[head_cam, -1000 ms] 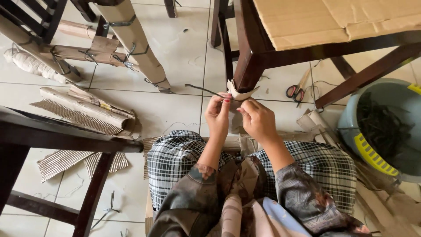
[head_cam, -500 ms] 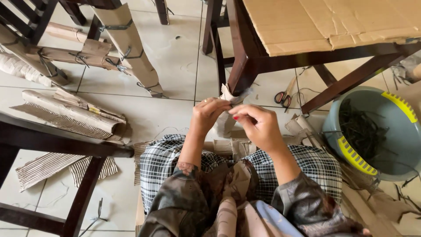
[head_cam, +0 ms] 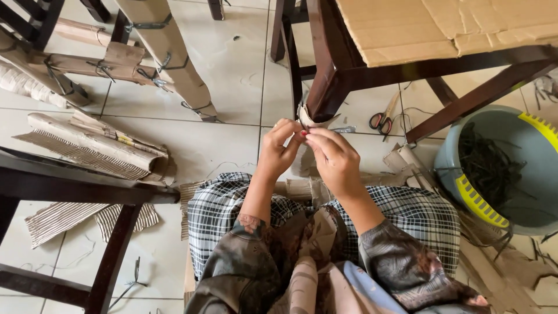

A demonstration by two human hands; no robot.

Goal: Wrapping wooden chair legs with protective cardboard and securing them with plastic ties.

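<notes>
At the left edge of the tiled floor (head_cam: 232,75) lies a flattened roll of brown corrugated cardboard (head_cam: 93,145), beside a dark wooden frame (head_cam: 75,186). My left hand (head_cam: 279,152) has its fingers curled onto the strip of brown cardboard wrap (head_cam: 308,119) around the foot of the dark wooden furniture leg (head_cam: 325,81). My right hand (head_cam: 335,158), touching the left, pinches the same wrap with closed fingertips. Just right lie red-handled scissors (head_cam: 381,122), then a grey plastic basin with a yellow rim (head_cam: 511,168) at the floor's right edge.
</notes>
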